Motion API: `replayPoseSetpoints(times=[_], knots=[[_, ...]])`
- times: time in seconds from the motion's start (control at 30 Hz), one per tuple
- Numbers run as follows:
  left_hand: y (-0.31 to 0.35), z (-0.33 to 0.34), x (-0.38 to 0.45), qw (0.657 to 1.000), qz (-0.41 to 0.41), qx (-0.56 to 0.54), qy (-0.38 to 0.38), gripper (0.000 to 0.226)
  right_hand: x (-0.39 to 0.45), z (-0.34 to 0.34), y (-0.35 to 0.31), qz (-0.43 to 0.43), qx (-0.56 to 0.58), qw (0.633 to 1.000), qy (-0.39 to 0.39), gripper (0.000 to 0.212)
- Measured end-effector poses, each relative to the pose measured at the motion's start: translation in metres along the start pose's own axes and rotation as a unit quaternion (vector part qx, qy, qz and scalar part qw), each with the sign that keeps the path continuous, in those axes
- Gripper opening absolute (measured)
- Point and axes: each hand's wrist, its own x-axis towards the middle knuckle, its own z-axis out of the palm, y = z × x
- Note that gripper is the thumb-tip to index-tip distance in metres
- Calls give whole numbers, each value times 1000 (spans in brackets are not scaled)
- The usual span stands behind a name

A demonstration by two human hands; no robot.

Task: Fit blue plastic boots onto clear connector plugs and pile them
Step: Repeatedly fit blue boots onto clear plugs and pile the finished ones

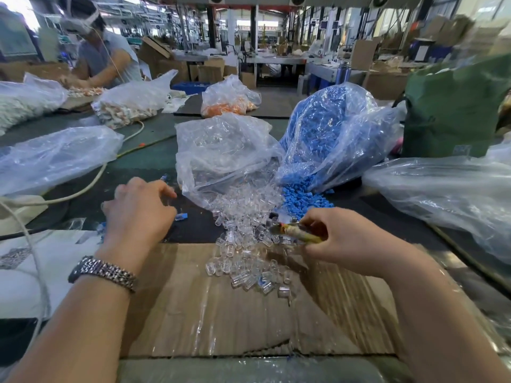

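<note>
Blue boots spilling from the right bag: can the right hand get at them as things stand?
Probably yes. The blue boots lie loose just beyond the right hand, with nothing between them. But that hand already grips a yellowish tool, so it has few fingers free for picking.

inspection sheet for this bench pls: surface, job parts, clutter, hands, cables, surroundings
Surface: taped cardboard sheet over a dark mat.
Job's things: clear plugs spill from their bag; blue boots spill from theirs; one assembled piece beside the left hand.
Clutter: orange-parts bag, green bag, more plastic bags.
Hands: left hand curled, contents hidden; right hand grips a yellowish tool.
Cables: white cable runs on the left.
Surroundings: another worker, cartons, factory floor.
</note>
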Motion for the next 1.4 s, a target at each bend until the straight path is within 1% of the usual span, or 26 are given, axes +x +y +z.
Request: replayPoseSetpoints(times=[0.03, 0.07, 0.13, 0.17, 0.2, 0.3, 0.4, 0.47, 0.5, 0.57, 0.6, 0.63, 0.7, 0.73, 0.77, 0.83, 0.9, 0.93, 1.03, 1.17, 1.23, 1.3, 1.33, 1.4], knots=[[3, -1, -1, 998, 24, -28, -43, 20, 1, 2, -1, 0, -13, 1000, -7, 18], [7, 0, -3, 991, 48, -67, -101, 20, 2, 4, -2, 0, -24, 1000, -14, 21], [15, 0, -8, 966, 81, -110, -221, 17, 4, 7, -3, -8, -36, 999, -25, 25], [17, 2, -10, 955, 94, -108, -261, 17, 5, 9, -4, -15, -39, 999, -29, 26], [18, 5, -11, 948, 105, -102, -281, 18, 6, 11, -5, -23, -41, 998, -30, 26], [20, 13, -12, 945, 122, -94, -289, 20, 10, 19, -6, -37, -38, 998, -27, 30], [23, 18, -13, 943, 126, -102, -289, 17, 14, 25, -6, -44, -43, 997, -36, 35], [23, 21, -13, 944, 126, -112, -284, 14, 14, 25, -3, -44, -52, 997, -48, 41], [24, 22, -13, 945, 126, -110, -282, 13, 13, 23, -2, -38, -39, 997, -57, 46], [25, 23, -13, 946, 125, -103, -279, 12, 10, 14, 0, -13, 32, 998, -57, 54], [25, 24, -12, 946, 125, -103, -279, 12, 10, 10, 3, -3, 64, 998, -28, 53], [25, 24, -12, 946, 124, -106, -280, 12, 13, 7, 9, 10, 81, 996, 25, 46], [24, 24, -12, 944, 118, -117, -284, 11, 22, 4, 23, 57, 63, 985, 151, 27], [24, 24, -13, 944, 115, -120, -284, 13, 26, 5, 28, 87, 35, 977, 189, 22], [24, 24, -14, 945, 114, -120, -281, 16, 31, 7, 33, 114, 4, 973, 201, 25], [25, 26, -15, 950, 111, -114, -268, 18, 39, 16, 41, 142, -47, 974, 171, 33], [26, 27, -16, 953, 105, -114, -260, 15, 43, 24, 44, 153, -82, 975, 141, 36], [27, 27, -16, 953, 104, -114, -261, 13, 44, 26, 44, 159, -85, 974, 141, 36], [30, 25, -16, 952, 105, -111, -266, 6, 43, 25, 42, 169, -65, 970, 162, 29], [27, 22, -15, 952, 86, -140, -257, 13, 42, 27, 40, 171, -68, 971, 153, 20], [25, 20, -14, 951, 86, -160, -249, 16, 41, 25, 41, 182, -57, 969, 159, 11], [26, 19, -13, 945, 83, -204, -244, 17, 39, 20, 40, 187, -32, 964, 184, 6], [26, 18, -13, 936, 75, -239, -248, 18, 38, 18, 38, 178, -21, 963, 201, 6], [28, 17, -13, 901, 47, -332, -275, 21, 35, 14, 31, 135, 20, 964, 228, 8]])
